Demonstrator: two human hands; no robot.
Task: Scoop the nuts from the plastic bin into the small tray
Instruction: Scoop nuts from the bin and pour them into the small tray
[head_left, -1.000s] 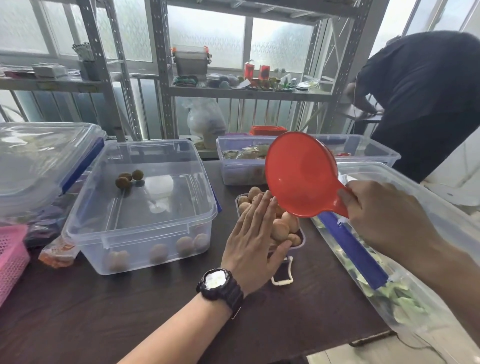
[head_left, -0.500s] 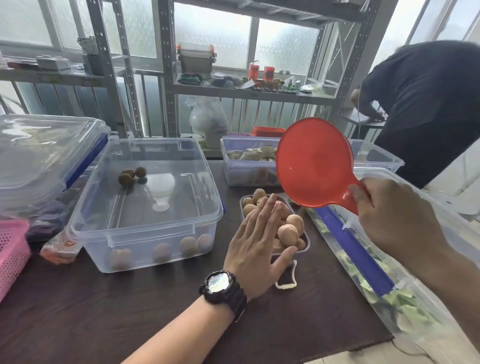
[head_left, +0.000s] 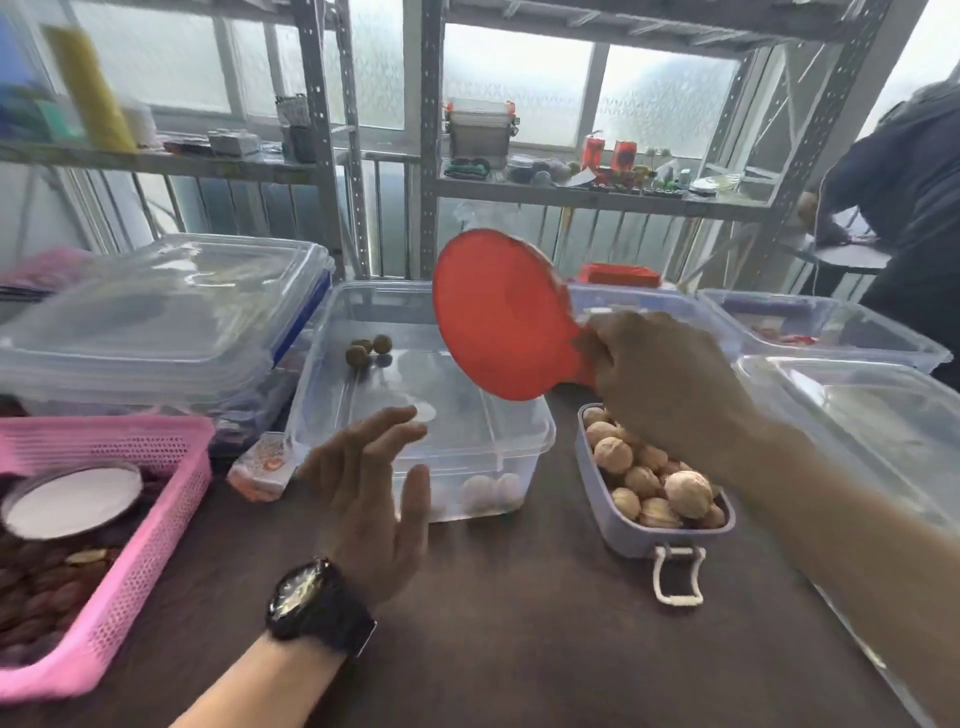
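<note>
A clear plastic bin (head_left: 524, 447) stands mid-table; a few dark nuts (head_left: 367, 351) lie at its far side and pale walnuts (head_left: 491, 491) show through its front wall. Right of it a small lilac tray (head_left: 613, 530) is heaped with walnuts (head_left: 644, 483). My right hand (head_left: 660, 384) is shut on the handle of a red scoop (head_left: 501, 317), held tilted above the bin's right side, its back towards me. My left hand (head_left: 371, 493) hovers open in front of the bin, fingers spread, a black watch on its wrist.
A pink basket (head_left: 156, 499) with dark nuts and a white lid sits at the left. Stacked clear lidded boxes (head_left: 156, 317) stand behind it. More clear bins (head_left: 857, 405) line the right side. A person in dark clothes (head_left: 904, 171) stands at the far right by metal shelves.
My left hand has left the heaped tray and swung left, in front of the bin. The red scoop has moved left from above the tray to over the bin. The view has turned left.
</note>
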